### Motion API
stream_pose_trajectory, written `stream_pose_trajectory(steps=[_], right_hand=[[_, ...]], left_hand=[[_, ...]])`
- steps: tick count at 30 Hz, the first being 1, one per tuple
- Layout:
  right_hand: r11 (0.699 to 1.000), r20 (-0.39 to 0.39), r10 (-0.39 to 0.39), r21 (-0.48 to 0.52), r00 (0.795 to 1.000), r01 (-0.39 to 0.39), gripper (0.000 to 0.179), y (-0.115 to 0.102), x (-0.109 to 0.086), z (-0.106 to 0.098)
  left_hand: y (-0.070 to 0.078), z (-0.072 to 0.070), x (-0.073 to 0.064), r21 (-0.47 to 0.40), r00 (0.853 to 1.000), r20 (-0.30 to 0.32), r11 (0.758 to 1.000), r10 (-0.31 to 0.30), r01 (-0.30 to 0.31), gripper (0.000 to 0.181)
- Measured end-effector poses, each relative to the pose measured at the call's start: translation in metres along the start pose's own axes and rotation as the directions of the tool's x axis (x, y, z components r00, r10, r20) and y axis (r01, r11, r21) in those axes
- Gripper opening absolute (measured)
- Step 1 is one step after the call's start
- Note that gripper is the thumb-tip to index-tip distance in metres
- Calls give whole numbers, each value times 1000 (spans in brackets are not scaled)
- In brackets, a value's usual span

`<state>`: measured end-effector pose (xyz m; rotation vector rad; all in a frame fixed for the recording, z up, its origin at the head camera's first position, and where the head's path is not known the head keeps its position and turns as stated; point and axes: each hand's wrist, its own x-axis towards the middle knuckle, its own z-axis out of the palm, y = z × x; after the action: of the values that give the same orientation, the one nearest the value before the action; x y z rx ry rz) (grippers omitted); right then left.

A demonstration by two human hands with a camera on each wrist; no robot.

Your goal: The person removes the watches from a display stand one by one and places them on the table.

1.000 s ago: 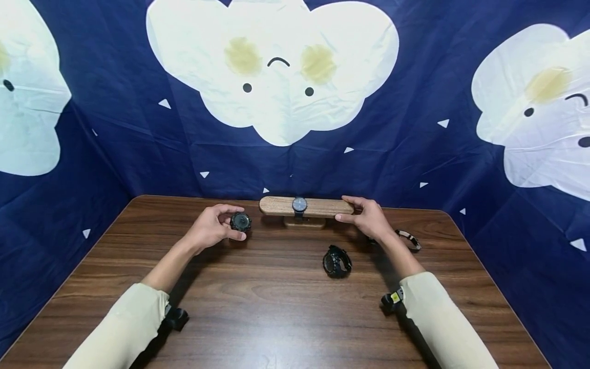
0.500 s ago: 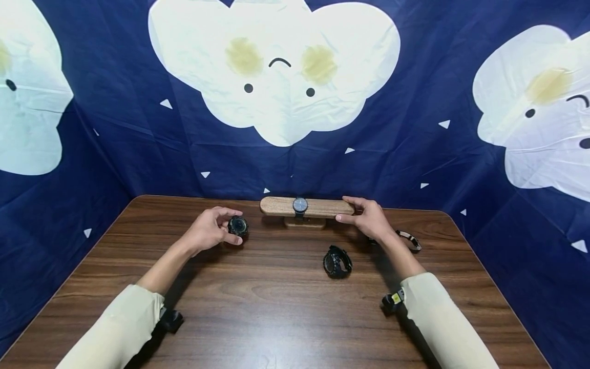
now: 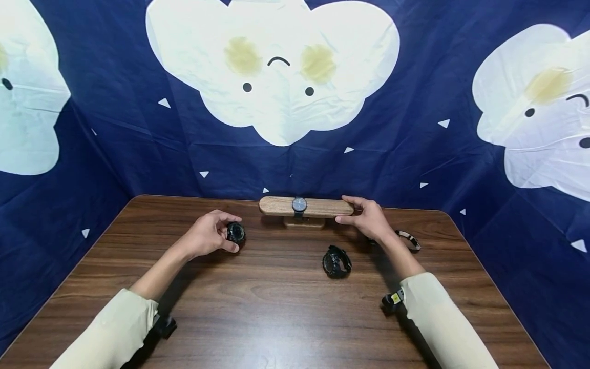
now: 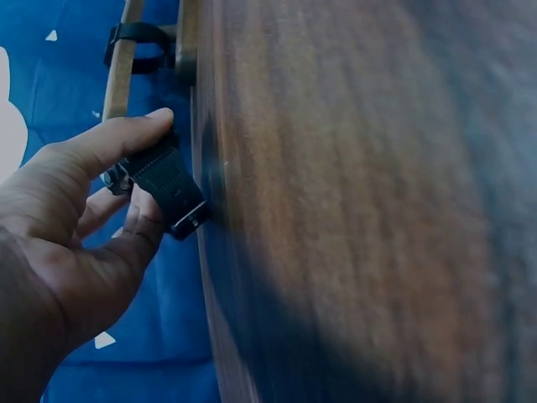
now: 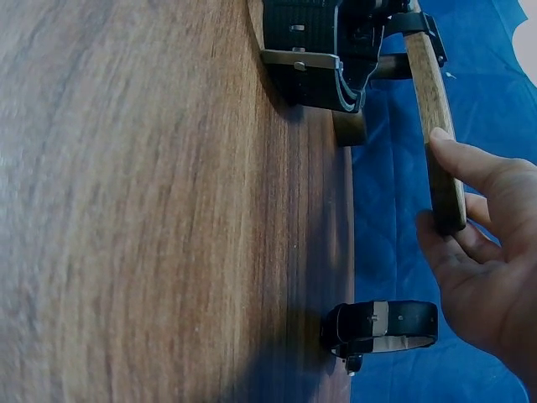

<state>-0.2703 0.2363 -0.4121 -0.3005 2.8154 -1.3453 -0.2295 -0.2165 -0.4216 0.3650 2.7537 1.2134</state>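
My left hand (image 3: 207, 236) pinches a black watch (image 3: 236, 233) between thumb and fingers, left of the wooden watch stand (image 3: 276, 206). In the left wrist view its strap (image 4: 172, 186) hangs down to the tabletop; whether it touches the wood I cannot tell. The right hand (image 3: 369, 219) grips the right end of the stand's bar, thumb on the near side and fingers behind, as the right wrist view confirms on the bar (image 5: 436, 101). Around the middle of that bar is a watch (image 3: 299, 205) with a dark round dial.
A bulky black watch (image 3: 337, 262) lies on its side on the wooden table (image 3: 258, 307), in front of the stand. Another dark-strapped watch (image 3: 409, 241), with a light lining, lies beyond my right forearm, partly hidden. A blue cloud-print cloth (image 3: 230, 164) hangs behind the table.
My left hand has moved a little left and toward me, lowering the black watch closer to the table. The right hand, the stand and the other watches stay in place.
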Motion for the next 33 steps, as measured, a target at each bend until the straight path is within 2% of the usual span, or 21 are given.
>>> stream_pose_trajectory(steps=[5, 8, 22, 33], right_hand=[[1000, -3, 0, -3, 1000, 0, 75, 0, 0, 0], [1000, -3, 1, -3, 1000, -2, 74, -2, 0, 1], [1000, -8, -4, 1, 1000, 4, 72, -3, -1, 2], [1000, -13, 12, -9, 1000, -12, 73, -3, -1, 2]], left_hand=[[0, 1, -3, 93, 998, 4, 994, 56, -56, 78], [-1, 1, -5, 118, 997, 10, 990, 72, -73, 77], [-1, -2, -10, 145, 998, 12, 987, 61, -63, 78], [-2, -2, -7, 151, 997, 24, 986, 71, -74, 78]])
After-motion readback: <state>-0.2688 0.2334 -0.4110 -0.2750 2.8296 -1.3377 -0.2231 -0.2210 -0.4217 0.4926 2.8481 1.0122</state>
